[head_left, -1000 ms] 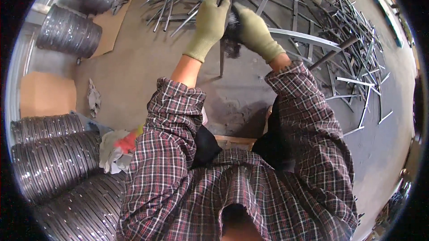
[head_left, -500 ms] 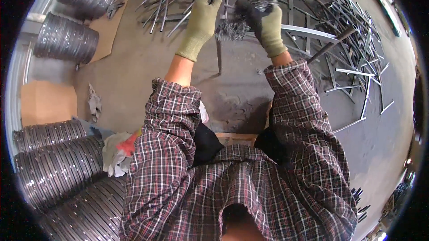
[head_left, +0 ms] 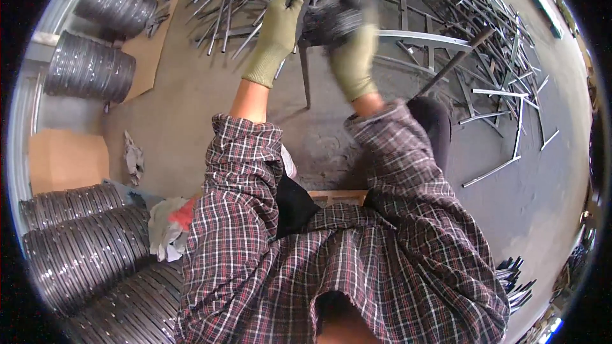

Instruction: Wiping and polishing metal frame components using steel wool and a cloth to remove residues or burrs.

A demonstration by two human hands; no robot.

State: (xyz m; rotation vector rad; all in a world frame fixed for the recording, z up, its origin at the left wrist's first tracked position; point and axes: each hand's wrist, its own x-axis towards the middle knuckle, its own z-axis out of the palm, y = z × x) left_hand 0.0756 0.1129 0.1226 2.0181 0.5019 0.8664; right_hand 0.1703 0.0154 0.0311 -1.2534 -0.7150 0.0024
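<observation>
- Left hand point(head_left: 277, 25): fingers curled round the upper end of a dark frame point(head_left: 306, 79), presumably to steady it
- Right hand point(head_left: 354, 51): blurred, over the wire wool point(head_left: 328, 19); closure of its fingers cannot be told
- Wool: between the hands, at the frame's top, apparently placed to bear on the metal
- Gloves point(head_left: 260, 71): worn on both hands, likely against sharp wire and edges
- Frame: one leg points down below the left hand, seemingly leaving the upper part within reach
- Beyond: metal pieces point(head_left: 503, 38) heaped loosely on the floor point(head_left: 191, 102)
- Far left: shiny stacks point(head_left: 89, 66), perhaps film-wrapped to stay together
</observation>
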